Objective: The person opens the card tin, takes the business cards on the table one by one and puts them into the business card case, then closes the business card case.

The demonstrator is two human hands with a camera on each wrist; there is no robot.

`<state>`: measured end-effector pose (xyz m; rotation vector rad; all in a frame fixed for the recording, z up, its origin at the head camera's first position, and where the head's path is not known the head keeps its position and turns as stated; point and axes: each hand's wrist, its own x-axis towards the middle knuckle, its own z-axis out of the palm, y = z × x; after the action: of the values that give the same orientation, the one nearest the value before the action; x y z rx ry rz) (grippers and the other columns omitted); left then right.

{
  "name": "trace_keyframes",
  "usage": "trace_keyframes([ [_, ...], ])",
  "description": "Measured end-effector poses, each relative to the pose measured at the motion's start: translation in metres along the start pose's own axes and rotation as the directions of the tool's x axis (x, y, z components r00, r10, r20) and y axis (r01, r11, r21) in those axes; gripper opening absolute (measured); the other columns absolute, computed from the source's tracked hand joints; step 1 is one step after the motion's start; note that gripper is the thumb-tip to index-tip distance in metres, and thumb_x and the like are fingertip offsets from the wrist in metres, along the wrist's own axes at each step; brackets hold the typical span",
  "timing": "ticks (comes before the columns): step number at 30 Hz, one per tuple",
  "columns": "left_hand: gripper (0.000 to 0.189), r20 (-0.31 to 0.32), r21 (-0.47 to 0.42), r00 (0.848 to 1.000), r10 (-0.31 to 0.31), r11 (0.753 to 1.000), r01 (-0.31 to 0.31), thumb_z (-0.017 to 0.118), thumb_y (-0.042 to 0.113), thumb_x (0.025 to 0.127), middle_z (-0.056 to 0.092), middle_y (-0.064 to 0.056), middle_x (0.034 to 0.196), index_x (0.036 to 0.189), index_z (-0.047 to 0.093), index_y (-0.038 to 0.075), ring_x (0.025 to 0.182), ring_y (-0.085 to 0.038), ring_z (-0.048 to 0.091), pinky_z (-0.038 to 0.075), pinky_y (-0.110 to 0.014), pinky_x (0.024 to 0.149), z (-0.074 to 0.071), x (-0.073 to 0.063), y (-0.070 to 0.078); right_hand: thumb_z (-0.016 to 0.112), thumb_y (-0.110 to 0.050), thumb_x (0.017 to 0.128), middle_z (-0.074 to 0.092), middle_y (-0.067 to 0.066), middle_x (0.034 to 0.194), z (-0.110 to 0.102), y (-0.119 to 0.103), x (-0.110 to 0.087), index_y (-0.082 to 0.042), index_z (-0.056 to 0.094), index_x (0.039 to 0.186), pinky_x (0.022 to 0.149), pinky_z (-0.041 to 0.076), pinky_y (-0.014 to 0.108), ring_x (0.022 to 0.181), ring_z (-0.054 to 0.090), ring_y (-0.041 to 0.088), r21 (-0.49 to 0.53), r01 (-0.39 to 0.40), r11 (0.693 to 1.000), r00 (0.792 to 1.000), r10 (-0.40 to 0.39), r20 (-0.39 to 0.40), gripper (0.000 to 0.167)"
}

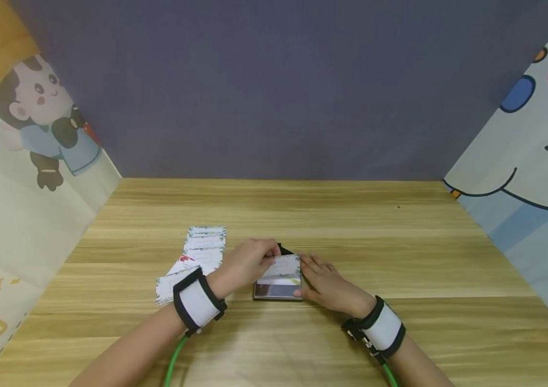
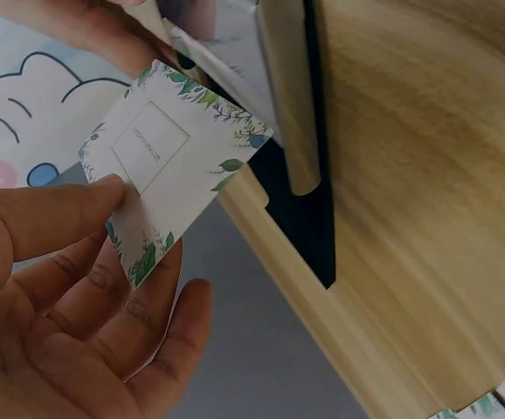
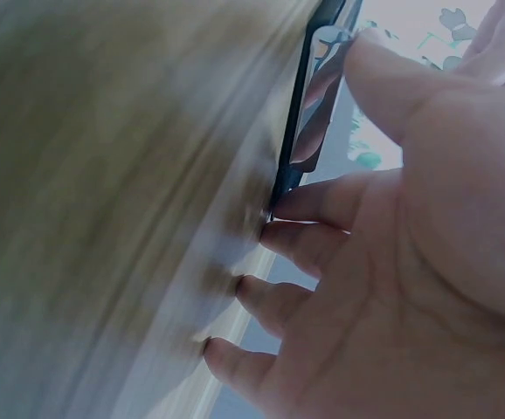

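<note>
A white card (image 1: 283, 267) with a leafy printed border is pinched between thumb and fingers of my left hand (image 1: 244, 263). The left wrist view shows the card (image 2: 169, 140) tilted, its printed face up. Below it on the table lies a small flat case (image 1: 276, 292) with a shiny mirror-like surface. A black pointed part (image 2: 309, 236) sticks out at its far end. My right hand (image 1: 327, 285) lies beside the case with fingers extended on the table. Its thumb touches the case's edge; in the right wrist view the shiny metal side (image 3: 318, 105) shows near the thumb.
Several similar white cards (image 1: 206, 242) lie overlapping on the wooden table (image 1: 375, 231), left of the case. One carries a red floral print (image 1: 185, 259). A dark panel (image 1: 274, 97) rises behind the table, with cartoon-printed walls on both sides.
</note>
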<state>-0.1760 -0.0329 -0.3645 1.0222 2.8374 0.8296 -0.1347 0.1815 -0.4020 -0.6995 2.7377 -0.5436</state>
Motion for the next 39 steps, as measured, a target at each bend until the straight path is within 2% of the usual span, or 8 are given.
trace_keyframes([
  [6,0.008,0.048,0.008,0.999,0.001,1.0,-0.001,0.061,0.007,0.085,0.067,-0.002,0.085,0.09,0.063,0.013,0.066,-0.006,0.054,0.044,-0.019,0.057,0.005,0.001,-0.003,0.048,-0.041,0.092,0.015,0.019,0.151,0.0,0.0,0.0,0.005,0.025,0.141,0.107,0.017,0.058,0.138,0.01,0.039,-0.008,-0.003,1.0,1.0,0.003,0.006,0.071],
  [14,0.011,0.111,-0.002,0.994,-0.017,1.0,0.017,0.059,0.011,0.088,0.067,-0.005,0.089,0.097,0.064,0.012,0.062,-0.005,0.052,0.044,-0.018,0.055,0.007,0.001,-0.004,0.049,-0.041,0.091,0.015,0.018,0.151,0.0,0.0,0.001,0.004,0.023,0.141,0.107,0.017,0.058,0.139,0.01,0.039,0.005,0.0,1.0,1.0,0.0,0.006,0.072],
  [20,0.018,0.13,0.025,0.991,-0.032,0.999,0.029,0.06,0.01,0.086,0.067,-0.008,0.101,0.103,0.064,0.01,0.08,-0.013,0.06,0.049,-0.026,0.07,0.011,0.001,-0.005,0.049,-0.041,0.091,0.016,0.019,0.151,0.001,0.001,0.001,0.005,0.023,0.141,0.106,0.018,0.059,0.138,0.011,0.039,0.003,0.007,1.0,1.0,-0.007,0.003,0.072],
  [23,0.022,0.146,0.035,0.989,-0.033,0.999,0.028,0.062,0.01,0.085,0.065,-0.009,0.103,0.106,0.063,0.007,0.09,-0.018,0.06,0.049,-0.03,0.076,0.014,0.001,-0.006,0.049,-0.041,0.091,0.015,0.019,0.151,0.001,0.001,0.001,0.005,0.023,0.141,0.106,0.018,0.059,0.138,0.011,0.039,0.004,0.005,1.0,1.0,-0.005,0.008,0.072],
  [30,0.029,0.206,0.049,0.978,-0.037,0.998,0.028,0.066,0.012,0.082,0.056,-0.01,0.1,0.109,0.063,0.003,0.079,-0.015,0.053,0.048,-0.026,0.07,0.017,-0.002,-0.007,0.048,-0.041,0.092,0.015,0.018,0.151,0.001,0.001,0.002,0.003,0.023,0.142,0.107,0.017,0.059,0.138,0.01,0.039,-0.004,0.001,1.0,1.0,-0.001,0.013,0.071],
  [39,0.024,0.214,0.089,0.977,-0.015,0.996,-0.004,0.066,0.013,0.082,0.061,-0.008,0.102,0.105,0.064,0.005,0.089,-0.018,0.057,0.048,-0.029,0.077,0.018,-0.004,-0.004,0.05,-0.04,0.091,0.017,0.018,0.151,-0.001,0.001,0.001,0.003,0.024,0.141,0.106,0.017,0.059,0.138,0.011,0.039,0.008,0.004,1.0,1.0,-0.004,0.005,0.071],
])
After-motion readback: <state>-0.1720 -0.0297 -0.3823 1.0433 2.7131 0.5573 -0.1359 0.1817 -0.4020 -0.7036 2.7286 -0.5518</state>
